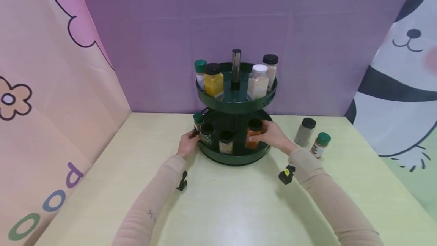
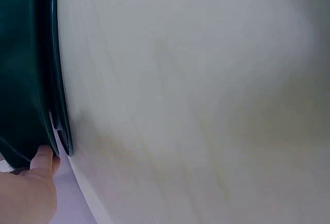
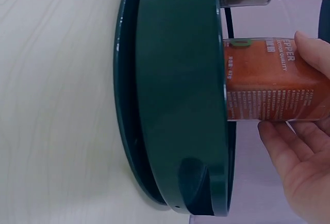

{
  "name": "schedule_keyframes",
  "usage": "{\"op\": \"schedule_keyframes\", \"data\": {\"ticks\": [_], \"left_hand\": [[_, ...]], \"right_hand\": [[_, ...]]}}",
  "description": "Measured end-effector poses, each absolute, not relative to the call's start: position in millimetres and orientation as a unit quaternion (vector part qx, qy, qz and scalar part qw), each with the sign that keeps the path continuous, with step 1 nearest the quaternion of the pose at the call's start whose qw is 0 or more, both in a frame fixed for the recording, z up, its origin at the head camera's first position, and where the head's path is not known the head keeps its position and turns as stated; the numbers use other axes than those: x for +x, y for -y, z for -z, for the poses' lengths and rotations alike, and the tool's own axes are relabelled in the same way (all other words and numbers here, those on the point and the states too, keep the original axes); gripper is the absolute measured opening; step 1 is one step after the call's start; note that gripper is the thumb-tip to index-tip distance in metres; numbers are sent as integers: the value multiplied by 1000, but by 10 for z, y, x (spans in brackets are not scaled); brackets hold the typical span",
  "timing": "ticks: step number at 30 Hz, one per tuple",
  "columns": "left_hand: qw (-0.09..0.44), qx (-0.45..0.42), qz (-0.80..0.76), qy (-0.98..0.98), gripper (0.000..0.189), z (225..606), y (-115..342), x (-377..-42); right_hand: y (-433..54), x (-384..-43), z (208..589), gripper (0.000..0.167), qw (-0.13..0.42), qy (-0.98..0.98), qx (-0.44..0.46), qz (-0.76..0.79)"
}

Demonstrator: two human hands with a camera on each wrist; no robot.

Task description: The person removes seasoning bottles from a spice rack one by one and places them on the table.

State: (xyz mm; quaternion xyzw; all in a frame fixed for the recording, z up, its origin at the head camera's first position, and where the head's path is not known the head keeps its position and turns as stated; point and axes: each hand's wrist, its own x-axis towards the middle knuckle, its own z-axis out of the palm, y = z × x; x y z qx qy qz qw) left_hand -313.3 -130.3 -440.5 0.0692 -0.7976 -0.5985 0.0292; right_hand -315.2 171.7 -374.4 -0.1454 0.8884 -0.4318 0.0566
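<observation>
Head view: the orange jar point(image 1: 252, 132), long axis upright, sits within the lower tray point(image 1: 235, 159), right of centre, left of the nearer right hand point(image 1: 273, 136), whose thumb and fingers grip it; the left hand point(image 1: 188, 144) pinches the tray's rim, centre-left.

The jar point(image 3: 263, 79) is clear and squarish, filled with orange-red powder and topped by a black lid; its printed label, partly legible as "EPPER", lies sideways in the right wrist view, at the right; in the head view it stands nearly upright at the lower tier's right side, right of centre, gripped by the right hand point(image 1: 274, 136); its base is hidden behind the rim, so whether it rests on the tier cannot be told; the two-tier rack point(image 1: 235, 160), round, glossy and dark green with a metallic central post, stands upright mid-frame, its lower rim pinched at the left by the left hand point(image 1: 188, 144).
</observation>
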Motion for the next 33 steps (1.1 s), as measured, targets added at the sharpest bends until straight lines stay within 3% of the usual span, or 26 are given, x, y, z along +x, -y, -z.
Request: {"op": "schedule_keyframes", "data": {"ticks": [33], "left_hand": [[26,70,598,798,46,4389,1312,-3130]], "right_hand": [[-2195,-3098,3567,72,52,-884,-112,450]]}}
